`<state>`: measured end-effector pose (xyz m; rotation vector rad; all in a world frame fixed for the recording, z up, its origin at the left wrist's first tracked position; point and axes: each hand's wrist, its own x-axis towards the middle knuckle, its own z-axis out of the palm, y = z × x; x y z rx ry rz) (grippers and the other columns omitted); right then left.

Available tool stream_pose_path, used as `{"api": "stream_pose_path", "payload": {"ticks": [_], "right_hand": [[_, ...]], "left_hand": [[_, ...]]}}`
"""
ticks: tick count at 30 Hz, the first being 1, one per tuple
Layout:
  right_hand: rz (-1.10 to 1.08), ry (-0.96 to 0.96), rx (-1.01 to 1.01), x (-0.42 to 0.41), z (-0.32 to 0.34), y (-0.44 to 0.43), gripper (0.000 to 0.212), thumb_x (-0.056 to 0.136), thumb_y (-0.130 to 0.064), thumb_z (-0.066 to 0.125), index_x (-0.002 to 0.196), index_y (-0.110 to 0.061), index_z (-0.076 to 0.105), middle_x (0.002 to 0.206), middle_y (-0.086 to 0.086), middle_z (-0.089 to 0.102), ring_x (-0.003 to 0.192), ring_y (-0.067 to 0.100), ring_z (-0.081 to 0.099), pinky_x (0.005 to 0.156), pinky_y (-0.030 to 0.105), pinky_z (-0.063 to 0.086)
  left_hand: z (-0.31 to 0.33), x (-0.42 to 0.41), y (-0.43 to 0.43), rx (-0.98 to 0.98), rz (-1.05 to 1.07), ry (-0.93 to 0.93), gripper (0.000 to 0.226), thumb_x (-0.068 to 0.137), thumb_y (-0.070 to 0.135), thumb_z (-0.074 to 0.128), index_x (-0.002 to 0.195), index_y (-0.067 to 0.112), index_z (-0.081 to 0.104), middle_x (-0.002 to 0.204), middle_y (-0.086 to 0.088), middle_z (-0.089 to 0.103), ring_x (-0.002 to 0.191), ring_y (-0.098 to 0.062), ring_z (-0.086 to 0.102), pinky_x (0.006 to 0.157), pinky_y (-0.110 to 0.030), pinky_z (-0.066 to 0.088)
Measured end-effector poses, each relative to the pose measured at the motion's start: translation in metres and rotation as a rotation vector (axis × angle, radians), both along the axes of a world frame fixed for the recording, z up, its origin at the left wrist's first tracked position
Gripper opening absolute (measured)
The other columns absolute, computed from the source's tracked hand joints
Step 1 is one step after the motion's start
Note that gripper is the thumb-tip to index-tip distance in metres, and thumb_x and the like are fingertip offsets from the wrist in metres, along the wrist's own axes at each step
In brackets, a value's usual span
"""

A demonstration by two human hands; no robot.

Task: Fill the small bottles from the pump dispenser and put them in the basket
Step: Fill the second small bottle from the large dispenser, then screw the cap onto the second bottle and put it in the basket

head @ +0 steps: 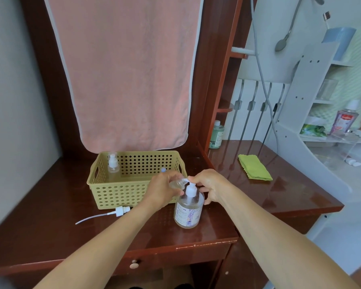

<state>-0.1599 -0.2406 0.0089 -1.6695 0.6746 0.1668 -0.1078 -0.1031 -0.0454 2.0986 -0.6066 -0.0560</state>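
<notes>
A clear pump dispenser (188,207) with a white pump head stands on the dark wooden desk, just right of a beige perforated basket (121,190). My left hand (163,189) grips a small clear bottle (178,182), tilted with its open neck at the pump's spout. My right hand (208,185) rests on top of the pump head, fingers curled over it. Inside the basket, at its back left, stands a small bottle with a white spray top (113,166). A blue cap (163,170) peeks out behind my left hand. A loose white spray top with its tube (113,212) lies in front of the basket.
A folded green cloth (254,167) lies on the raised desk section to the right. A green bottle (216,134) stands at the back by the wooden shelf post. A pink towel (125,69) hangs behind the basket. White shelves with toiletries (345,119) are at far right.
</notes>
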Motion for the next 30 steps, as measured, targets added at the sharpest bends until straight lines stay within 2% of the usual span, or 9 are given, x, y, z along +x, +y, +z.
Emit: {"api": "stream_pose_path", "payload": {"ticks": [2, 5, 8, 12, 18, 21, 22, 26, 30], "right_hand": [[0.005, -0.011, -0.006, -0.003, 0.000, 0.000, 0.046, 0.085, -0.017, 0.069, 0.126, -0.002, 0.053, 0.126, 0.014, 0.056, 0.101, 0.027, 0.054, 0.088, 0.055, 0.038], [0.044, -0.014, -0.013, -0.008, 0.002, -0.002, 0.051, 0.084, -0.025, 0.072, 0.127, -0.005, 0.052, 0.139, 0.016, 0.048, 0.127, 0.033, 0.044, 0.103, 0.064, 0.031], [0.043, -0.030, -0.004, -0.012, 0.001, -0.005, 0.052, 0.083, -0.033, 0.071, 0.125, -0.008, 0.052, 0.141, 0.016, 0.045, 0.131, 0.034, 0.041, 0.103, 0.063, 0.028], [0.032, -0.043, 0.000, -0.012, -0.004, -0.006, 0.051, 0.083, -0.039, 0.071, 0.122, -0.010, 0.056, 0.138, 0.013, 0.048, 0.126, 0.032, 0.044, 0.102, 0.059, 0.030], [-0.004, -0.067, -0.041, -0.011, -0.007, -0.004, 0.040, 0.087, -0.041, 0.065, 0.109, -0.008, 0.063, 0.108, 0.005, 0.059, 0.094, 0.020, 0.050, 0.096, 0.047, 0.034], [-0.023, -0.149, -0.108, -0.017, -0.006, 0.002, 0.030, 0.091, -0.040, 0.059, 0.100, -0.011, 0.063, 0.095, 0.000, 0.059, 0.084, 0.013, 0.052, 0.092, 0.040, 0.036], [-0.052, -0.230, -0.202, -0.018, -0.008, 0.003, 0.026, 0.092, -0.037, 0.058, 0.095, -0.012, 0.063, 0.096, 0.002, 0.059, 0.086, 0.013, 0.052, 0.090, 0.038, 0.038], [-0.117, -0.761, -0.967, -0.029, -0.028, 0.027, 0.019, 0.088, -0.017, 0.064, 0.105, -0.009, 0.061, 0.112, 0.005, 0.055, 0.108, 0.018, 0.044, 0.090, 0.023, 0.033], [0.223, -0.983, -1.183, -0.035, -0.059, 0.089, 0.016, 0.082, -0.010, 0.069, 0.097, -0.009, 0.063, 0.102, 0.002, 0.059, 0.098, 0.017, 0.046, 0.083, 0.029, 0.042]], "left_hand": [[-0.001, -0.001, 0.001, -0.010, 0.000, 0.014, 0.031, 0.071, 0.010, 0.080, 0.096, 0.024, 0.068, 0.098, 0.008, 0.070, 0.098, -0.011, 0.062, 0.088, -0.032, 0.051], [0.001, -0.003, 0.003, -0.070, 0.016, 0.038, 0.031, 0.071, 0.011, 0.080, 0.095, 0.026, 0.068, 0.098, 0.009, 0.068, 0.097, -0.010, 0.061, 0.084, -0.026, 0.047], [-0.001, -0.004, 0.009, -0.161, 0.035, 0.074, 0.029, 0.071, 0.011, 0.081, 0.089, 0.030, 0.068, 0.097, 0.011, 0.070, 0.096, -0.007, 0.062, 0.084, -0.023, 0.046], [-0.005, -0.003, 0.014, -0.314, 0.080, 0.173, 0.031, 0.072, 0.010, 0.081, 0.096, 0.027, 0.069, 0.101, 0.010, 0.071, 0.101, -0.008, 0.064, 0.091, -0.030, 0.051], [0.013, -0.014, 0.027, -0.610, 0.089, 0.308, 0.029, 0.076, 0.002, 0.075, 0.099, 0.019, 0.068, 0.098, 0.005, 0.073, 0.089, -0.010, 0.066, 0.069, -0.016, 0.049], [0.035, -0.020, 0.050, -0.716, 0.051, 0.327, 0.032, 0.078, 0.002, 0.073, 0.105, 0.018, 0.066, 0.100, 0.002, 0.074, 0.087, -0.007, 0.068, 0.067, -0.015, 0.048], [0.042, -0.021, 0.062, -0.750, 0.044, 0.314, 0.033, 0.079, 0.001, 0.072, 0.107, 0.017, 0.066, 0.101, 0.002, 0.074, 0.087, -0.007, 0.068, 0.067, -0.016, 0.048], [0.057, -0.023, 0.118, -0.818, 0.090, 0.229, 0.036, 0.075, -0.001, 0.072, 0.105, 0.018, 0.067, 0.110, -0.009, 0.071, 0.102, -0.022, 0.067, 0.083, -0.031, 0.051], [0.047, -0.025, 0.161, -0.820, 0.157, 0.182, 0.034, 0.071, 0.002, 0.073, 0.101, 0.019, 0.068, 0.103, -0.006, 0.073, 0.097, -0.020, 0.067, 0.090, -0.035, 0.050]]}}
